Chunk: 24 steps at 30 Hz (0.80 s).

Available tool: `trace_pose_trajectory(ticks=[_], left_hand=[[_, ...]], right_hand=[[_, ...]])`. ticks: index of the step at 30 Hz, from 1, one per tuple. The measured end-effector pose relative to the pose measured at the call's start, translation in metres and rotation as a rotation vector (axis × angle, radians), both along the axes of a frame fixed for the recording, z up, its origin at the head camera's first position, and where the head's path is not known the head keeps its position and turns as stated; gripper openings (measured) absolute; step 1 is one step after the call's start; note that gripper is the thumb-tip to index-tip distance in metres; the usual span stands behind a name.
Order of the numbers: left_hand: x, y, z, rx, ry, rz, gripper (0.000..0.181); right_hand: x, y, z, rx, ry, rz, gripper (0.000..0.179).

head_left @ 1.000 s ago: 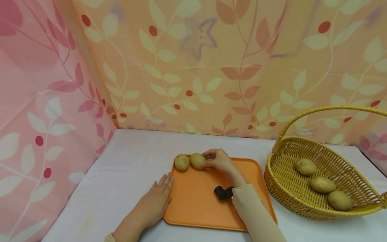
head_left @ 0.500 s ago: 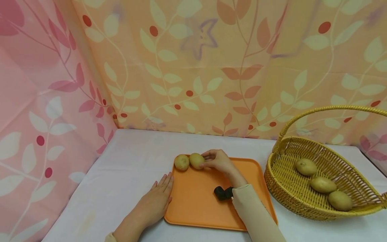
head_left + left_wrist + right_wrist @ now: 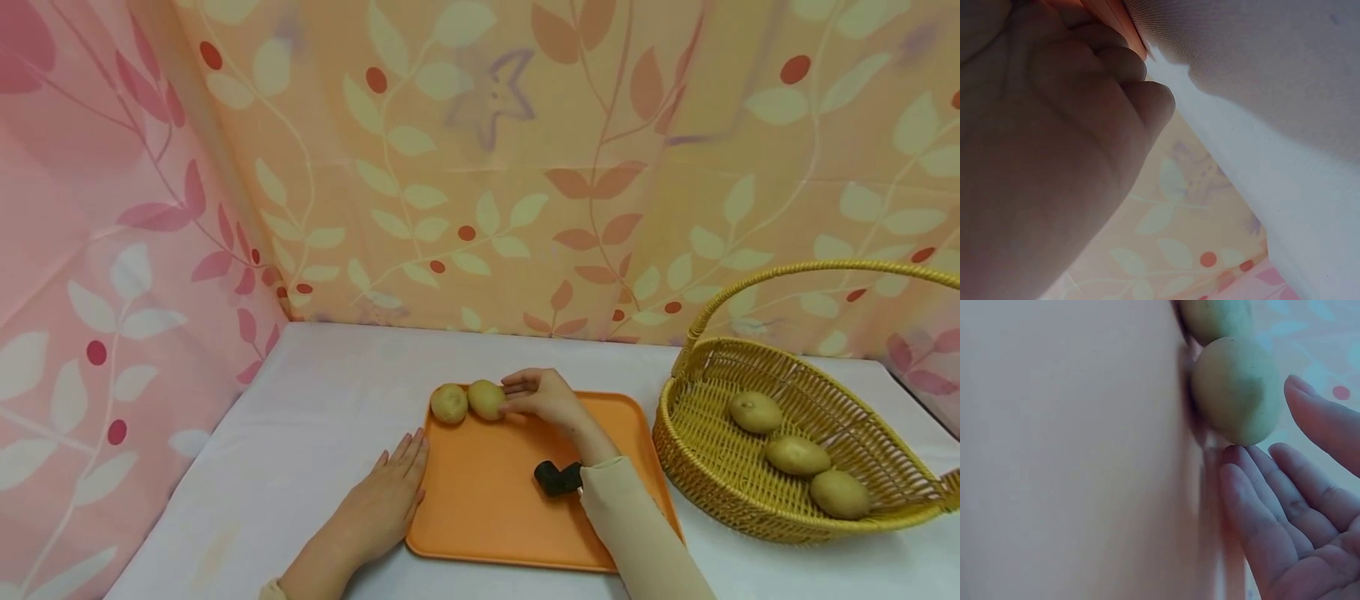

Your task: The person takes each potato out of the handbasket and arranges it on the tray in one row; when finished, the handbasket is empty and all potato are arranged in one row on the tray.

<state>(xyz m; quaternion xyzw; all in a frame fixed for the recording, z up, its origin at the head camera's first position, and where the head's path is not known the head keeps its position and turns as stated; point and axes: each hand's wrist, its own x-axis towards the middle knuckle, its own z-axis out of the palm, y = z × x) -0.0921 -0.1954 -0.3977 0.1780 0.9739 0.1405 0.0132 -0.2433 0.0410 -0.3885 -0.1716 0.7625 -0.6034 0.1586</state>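
Two potatoes lie side by side in the far left corner of an orange tray [image 3: 491, 500]: a left potato [image 3: 449, 404] and a right potato [image 3: 486, 400]. My right hand [image 3: 547, 400] is just right of the second one, thumb and fingers spread. In the right wrist view the thumb [image 3: 1319, 419] stands apart from the nearer potato [image 3: 1235, 390], while the fingertips are at its end, touching or nearly so. Flat along the tray's left edge rests my left hand [image 3: 382, 504], fingers straight; its palm [image 3: 1054, 150] fills much of the left wrist view.
A wicker basket [image 3: 720, 508] with a tall handle [image 3: 817, 267] stands right of the tray and holds three potatoes [image 3: 797, 456]. A dark strap-like piece [image 3: 557, 478] is at my right wrist. Patterned cloth [image 3: 450, 208] hangs behind the white table [image 3: 330, 375].
My right hand has loosened from the second potato and drawn slightly to the right. That potato sits a touch further left. The left hand stays in place.
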Motion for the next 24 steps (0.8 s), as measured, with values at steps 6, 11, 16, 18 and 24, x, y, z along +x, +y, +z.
trace_pose_trajectory(ticks=[6,11,16,18,24], left_hand=[[0.001,0.000,0.000,0.010,0.015,0.002,0.055],[0.002,-0.001,-0.001,0.011,0.011,0.004,0.055],[0.001,-0.001,0.000,0.014,0.004,0.004,0.055],[0.001,-0.001,0.000,0.015,0.005,0.003,0.055],[0.001,-0.001,0.000,0.012,0.012,0.003,0.055]], right_hand=[[0.007,0.005,0.011,-0.029,0.016,-0.001,0.041],[0.016,0.012,0.025,-0.025,0.043,-0.005,0.039],[0.027,0.021,0.040,-0.042,0.078,0.013,0.037],[0.032,0.026,0.045,-0.040,0.094,0.018,0.038],[0.047,0.045,0.059,-0.021,0.134,0.027,0.039]])
